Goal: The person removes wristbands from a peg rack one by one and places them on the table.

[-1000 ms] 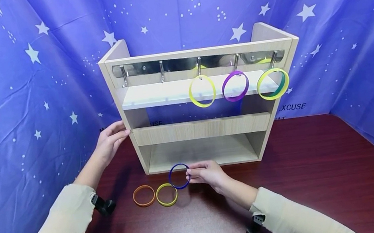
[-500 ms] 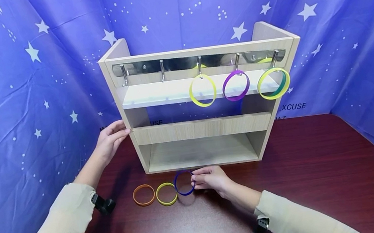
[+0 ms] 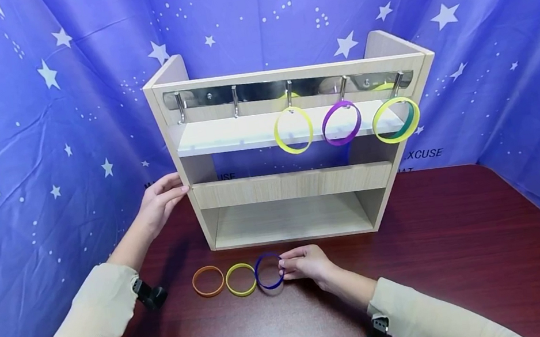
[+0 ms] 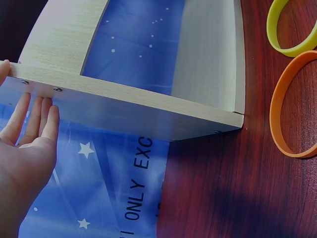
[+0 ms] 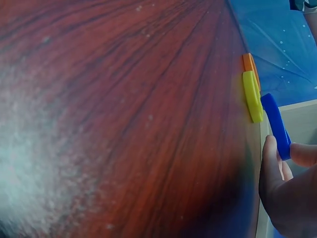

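In the head view, my right hand (image 3: 307,265) pinches the right edge of a dark blue silicone wristband (image 3: 257,280) between thumb and fingers. The right wrist view shows this blue band (image 5: 277,126) tilted, its held end off the table. Its far side is close beside a yellow wristband (image 3: 243,294) lying on the table; whether they touch I cannot tell. An orange wristband (image 3: 210,294) lies left of the yellow one. My left hand (image 3: 157,205) rests with fairly straight fingers against the left side panel of a wooden shelf (image 3: 293,185), thumb near its front edge.
Across the shelf's top runs a metal rail with several hooks (image 3: 235,101). From the hooks on the right hang a yellow band (image 3: 278,138), a purple band (image 3: 326,134), and a yellow band with green inside (image 3: 377,132). A dark red table (image 3: 461,256) and starry blue curtain (image 3: 82,103) surround them.
My right hand has lowered the blue wristband toward the table and shifted it slightly right, so it now sits in line with the yellow one. The left hand stays on the shelf side.
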The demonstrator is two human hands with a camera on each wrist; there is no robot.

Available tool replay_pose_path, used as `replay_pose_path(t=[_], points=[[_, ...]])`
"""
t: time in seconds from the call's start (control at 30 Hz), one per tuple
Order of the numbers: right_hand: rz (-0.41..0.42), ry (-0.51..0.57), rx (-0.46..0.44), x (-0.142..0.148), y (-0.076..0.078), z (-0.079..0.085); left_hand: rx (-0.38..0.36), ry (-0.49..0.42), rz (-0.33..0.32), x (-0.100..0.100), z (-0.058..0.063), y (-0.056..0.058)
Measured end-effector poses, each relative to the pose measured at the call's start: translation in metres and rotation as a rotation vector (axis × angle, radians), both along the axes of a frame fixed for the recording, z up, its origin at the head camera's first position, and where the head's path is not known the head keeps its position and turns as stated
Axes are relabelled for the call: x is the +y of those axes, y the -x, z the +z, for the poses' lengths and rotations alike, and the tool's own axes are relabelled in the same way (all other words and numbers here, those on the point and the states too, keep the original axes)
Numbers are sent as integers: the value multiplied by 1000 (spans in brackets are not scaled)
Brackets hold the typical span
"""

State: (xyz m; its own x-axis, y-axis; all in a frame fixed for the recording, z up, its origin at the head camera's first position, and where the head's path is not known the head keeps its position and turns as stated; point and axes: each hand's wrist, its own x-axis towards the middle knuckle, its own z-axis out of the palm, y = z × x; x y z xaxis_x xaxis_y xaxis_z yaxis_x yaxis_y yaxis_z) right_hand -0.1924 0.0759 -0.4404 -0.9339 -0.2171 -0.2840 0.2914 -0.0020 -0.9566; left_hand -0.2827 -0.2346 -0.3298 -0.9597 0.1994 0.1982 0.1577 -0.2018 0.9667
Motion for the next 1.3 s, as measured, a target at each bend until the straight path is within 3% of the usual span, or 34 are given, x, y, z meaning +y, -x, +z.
replay_pose_path(t=[0.4,0.77,1.3], points=[[2,-37,-17,2,0,-3,4,-1,-2,0,2,1],[-8,-147,-10,-1,2,-1,-6,8,1,0,2,0],[40,-309,72,11,0,12,-9,22,8,0,2,-1]])
